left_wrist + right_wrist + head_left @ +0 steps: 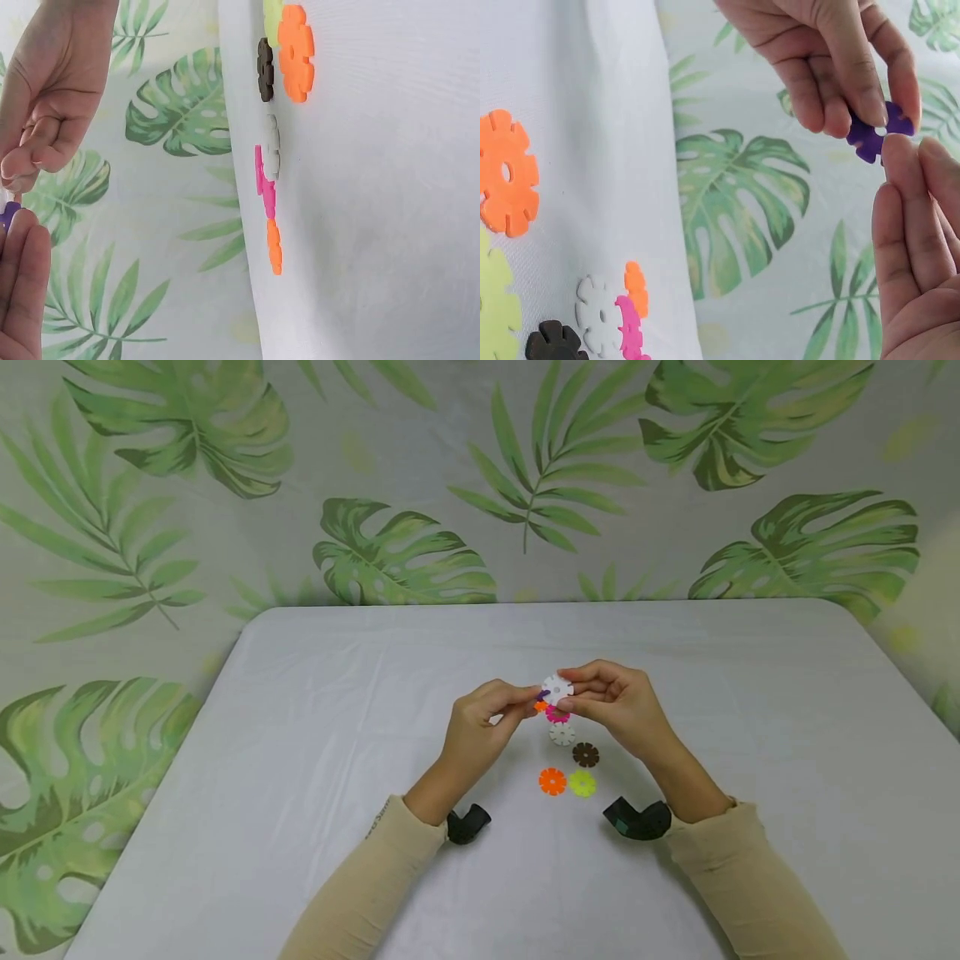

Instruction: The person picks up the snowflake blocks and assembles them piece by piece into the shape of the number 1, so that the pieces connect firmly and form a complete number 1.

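My left hand (487, 714) pinches a purple notched disc (868, 142) between thumb and fingertips. Facing it, my right hand (618, 702) holds a white notched disc (557, 690) by its edge, thumb and fingers on its right side. Both are held above the table, edge against edge; whether their slots interlock I cannot tell. In the right wrist view the fingers cover most of the white disc. Below lie more flat notched discs: pink (558, 716), white-grey (562, 735), dark brown (586, 755), orange (552, 782) and yellow-green (582, 783).
A second orange disc (274, 247) lies at the far end of the loose group, beside the pink. The white-covered table (300, 760) has its back edge against a leaf-print cloth (405, 556). Black wrist devices (637, 818) sit near the sleeves, just above the table.
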Available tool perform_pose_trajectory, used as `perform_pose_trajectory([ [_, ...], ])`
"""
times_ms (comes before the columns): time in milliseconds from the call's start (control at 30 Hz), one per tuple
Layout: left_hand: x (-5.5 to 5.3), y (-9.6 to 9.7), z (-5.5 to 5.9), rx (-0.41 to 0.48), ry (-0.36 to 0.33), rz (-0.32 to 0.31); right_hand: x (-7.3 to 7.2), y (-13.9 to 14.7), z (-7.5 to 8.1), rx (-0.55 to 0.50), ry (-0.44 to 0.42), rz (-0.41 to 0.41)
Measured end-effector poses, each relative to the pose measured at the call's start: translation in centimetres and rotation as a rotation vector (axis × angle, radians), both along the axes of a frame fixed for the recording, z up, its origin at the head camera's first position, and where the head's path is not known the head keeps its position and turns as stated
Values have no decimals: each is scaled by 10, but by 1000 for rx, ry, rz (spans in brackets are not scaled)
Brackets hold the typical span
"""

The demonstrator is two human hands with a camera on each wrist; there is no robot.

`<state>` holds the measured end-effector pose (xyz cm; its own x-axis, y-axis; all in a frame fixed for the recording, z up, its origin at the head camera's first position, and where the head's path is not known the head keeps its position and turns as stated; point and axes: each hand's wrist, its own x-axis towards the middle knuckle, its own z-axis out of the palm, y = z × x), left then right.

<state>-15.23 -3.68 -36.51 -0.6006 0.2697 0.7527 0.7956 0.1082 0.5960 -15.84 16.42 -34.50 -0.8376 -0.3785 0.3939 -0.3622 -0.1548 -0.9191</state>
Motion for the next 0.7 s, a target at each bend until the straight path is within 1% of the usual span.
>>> perform_pose_trajectory([
  [100,-1,-1,-1,-2,0,-2,0,0,0,4,1,-4],
  [267,-3,-2,0,11,-7,-11,-1,-1,0,12,8,13],
  [367,-4,-2,-1,18,-3,1,-1,-1,0,23,21,25],
  [533,-5,-2,-2,22,-12,20,-2,1,0,53,49,22],
  [600,-4,-2,0,15,-17,23,-2,1,-1,61,53,16],
  [700,2,-3,11,-9,-31,11,-2,2,-1,65,53,7],
])
